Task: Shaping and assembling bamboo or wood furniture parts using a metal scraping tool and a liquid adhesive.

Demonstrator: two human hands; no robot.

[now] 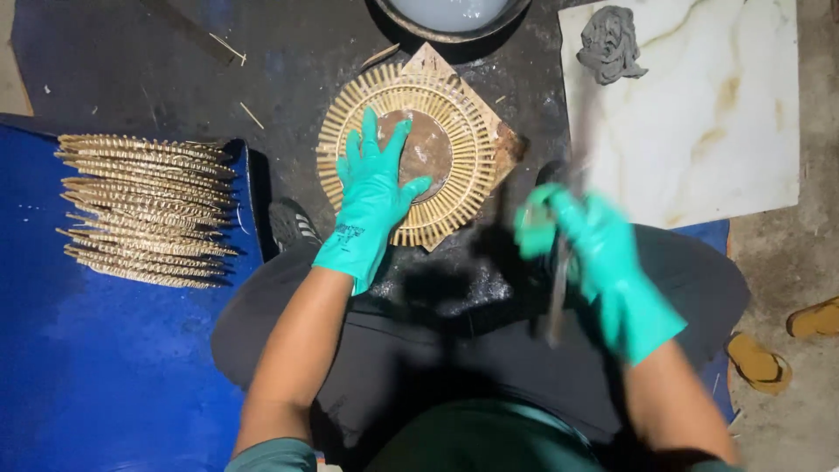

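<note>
Fingers (377, 153) of the left hand (371, 197) spread flat, pinning the round woven frame (454, 118) steady.
Right of that frame, the right hand (599, 253) closes around a thin blurred tool (559, 293); a stack of woven frames (144, 210) waits well left of it.

Dark floor mat (131, 61) w/ woven disc (454, 140) on board, basin (450, 22); blue sheet (105, 367) w/ disc stack (144, 210).

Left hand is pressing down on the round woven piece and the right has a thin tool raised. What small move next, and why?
Probably bring the right hand and its thin tool down to the woven disc; the left hand already pins it flat, and the tool, blurred, is off the work.
</note>
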